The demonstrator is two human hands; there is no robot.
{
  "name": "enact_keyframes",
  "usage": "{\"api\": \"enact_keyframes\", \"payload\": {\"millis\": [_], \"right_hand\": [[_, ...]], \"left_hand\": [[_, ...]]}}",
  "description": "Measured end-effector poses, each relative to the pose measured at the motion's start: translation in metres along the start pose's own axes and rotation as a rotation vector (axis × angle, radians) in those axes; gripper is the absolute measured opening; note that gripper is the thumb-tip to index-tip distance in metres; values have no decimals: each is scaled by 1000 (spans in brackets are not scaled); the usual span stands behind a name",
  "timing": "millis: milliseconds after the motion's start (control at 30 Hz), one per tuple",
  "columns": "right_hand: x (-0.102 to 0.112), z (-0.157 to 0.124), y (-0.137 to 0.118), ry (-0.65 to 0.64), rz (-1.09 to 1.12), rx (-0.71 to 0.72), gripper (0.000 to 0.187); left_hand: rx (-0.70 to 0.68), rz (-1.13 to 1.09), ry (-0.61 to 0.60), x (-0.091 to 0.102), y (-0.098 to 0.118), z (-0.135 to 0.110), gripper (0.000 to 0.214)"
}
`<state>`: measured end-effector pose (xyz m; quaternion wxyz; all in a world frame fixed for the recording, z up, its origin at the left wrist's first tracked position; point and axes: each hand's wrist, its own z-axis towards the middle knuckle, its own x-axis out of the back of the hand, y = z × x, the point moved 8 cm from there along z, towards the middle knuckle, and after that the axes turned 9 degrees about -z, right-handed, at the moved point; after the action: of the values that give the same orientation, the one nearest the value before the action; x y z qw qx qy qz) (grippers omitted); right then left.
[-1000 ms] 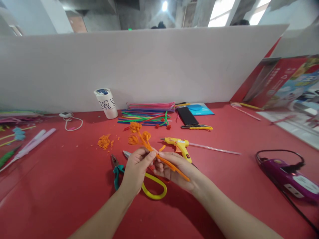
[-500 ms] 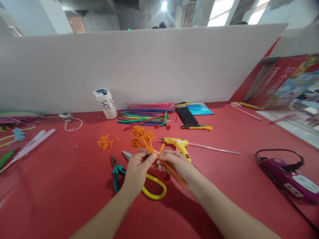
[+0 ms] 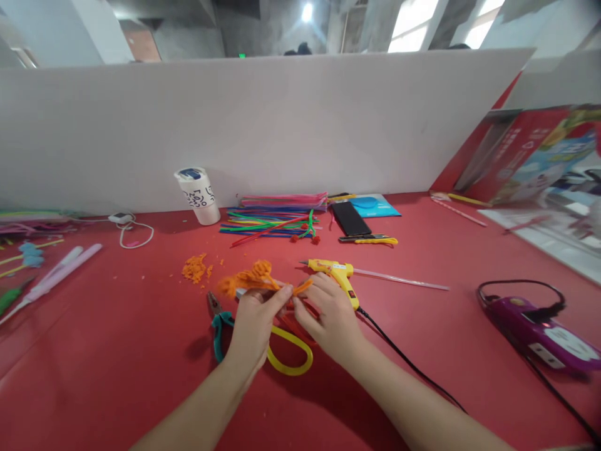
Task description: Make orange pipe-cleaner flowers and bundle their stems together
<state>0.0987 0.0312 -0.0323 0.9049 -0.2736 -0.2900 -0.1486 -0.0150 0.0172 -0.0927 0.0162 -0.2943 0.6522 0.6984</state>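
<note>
My left hand pinches the stems of a bunch of orange pipe-cleaner flowers. The fluffy heads point left, partly smeared by motion. At the pinch, my right hand has its thumb and fingers closed on a short orange pipe-cleaner end that sticks out to the right. Beneath both hands lie scissors with one yellow handle loop and one red, largely covered. Teal-handled pliers rest just left of my left hand. A yellow glue gun lies right behind my right hand.
Orange fluff clippings lie to the left. Farther back are a white tumbler, bundled coloured pipe cleaners and a black phone. A purple power strip sits at right. A white panel borders the red table.
The flower heads have swung down and to the left as my left hand turned the bunch. My right hand has rotated, its back now facing up, and the long stem has left its palm side.
</note>
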Motion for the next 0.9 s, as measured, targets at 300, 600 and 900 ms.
{"api": "enact_keyframes", "payload": {"millis": [300,600,900], "right_hand": [[-5,0,21,-81,226,-276,16],[1,0,8,-2,-2,-56,18],[-9,-3,28,-103,191,-341,18]], "left_hand": [[40,73,-48,0,0,3,20],[35,225,11,9,-3,5,28],[32,263,-21,2,4,3,22]]}}
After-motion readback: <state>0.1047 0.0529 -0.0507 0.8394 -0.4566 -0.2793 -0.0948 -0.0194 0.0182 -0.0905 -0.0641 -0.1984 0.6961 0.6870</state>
